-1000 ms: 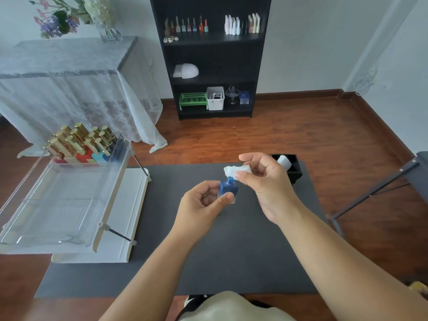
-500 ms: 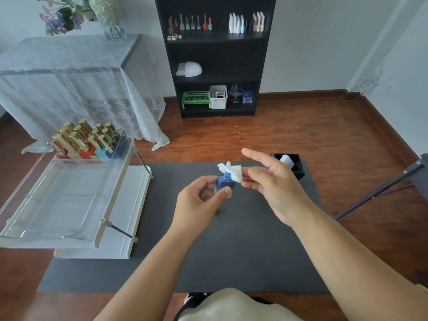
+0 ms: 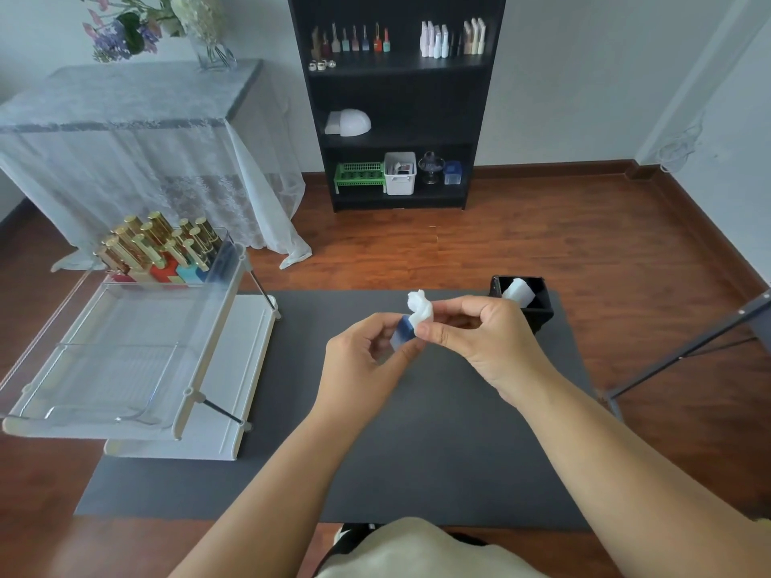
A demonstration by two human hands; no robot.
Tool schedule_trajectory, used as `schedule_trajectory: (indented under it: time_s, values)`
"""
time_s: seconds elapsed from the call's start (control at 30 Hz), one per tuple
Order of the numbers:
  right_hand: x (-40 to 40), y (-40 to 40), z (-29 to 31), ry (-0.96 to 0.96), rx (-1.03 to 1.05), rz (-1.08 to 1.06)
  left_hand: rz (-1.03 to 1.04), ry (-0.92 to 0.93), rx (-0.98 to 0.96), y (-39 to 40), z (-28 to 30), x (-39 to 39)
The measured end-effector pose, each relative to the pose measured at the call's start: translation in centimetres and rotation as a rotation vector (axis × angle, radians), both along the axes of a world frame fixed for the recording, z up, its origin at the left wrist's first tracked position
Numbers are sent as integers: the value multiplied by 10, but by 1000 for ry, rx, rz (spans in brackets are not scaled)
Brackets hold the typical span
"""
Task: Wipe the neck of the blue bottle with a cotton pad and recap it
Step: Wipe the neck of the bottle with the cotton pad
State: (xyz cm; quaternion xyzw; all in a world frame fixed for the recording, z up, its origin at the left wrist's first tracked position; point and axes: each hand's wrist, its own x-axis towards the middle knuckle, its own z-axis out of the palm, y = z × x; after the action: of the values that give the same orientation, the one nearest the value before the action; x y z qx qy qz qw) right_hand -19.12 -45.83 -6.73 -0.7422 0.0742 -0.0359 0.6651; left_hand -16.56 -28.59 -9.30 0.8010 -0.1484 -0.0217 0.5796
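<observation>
A small square blue bottle [image 3: 402, 333] is pinched between thumb and fingers of my left hand [image 3: 362, 360], held above the dark grey mat [image 3: 438, 444]. My right hand [image 3: 479, 335] pinches a crumpled white cotton pad [image 3: 420, 309] and presses it over the top of the bottle, so the neck is hidden under the pad. No cap is visible in either hand or on the mat.
A black box [image 3: 530, 302] with white cotton pads stands at the mat's far right. On the left, a clear two-tier rack [image 3: 125, 352] holds several gold-capped bottles [image 3: 162, 248]. A draped table, a black shelf and a grey metal leg at right surround the mat.
My right hand's fingers, spread half a second ago, have curled in and closed the pad over the bottle's top. The bottle stays in my left hand in about the same place.
</observation>
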Motion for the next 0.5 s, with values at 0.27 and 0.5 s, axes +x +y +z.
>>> schedule_trajectory:
  time_s: [0.27, 0.5]
  values:
    - [10, -11, 5, 26, -21, 234, -158, -37, 86, 10, 1, 5]
    - [13, -19, 12, -4, -1, 490, -458, 277, -36, 25, 12, 16]
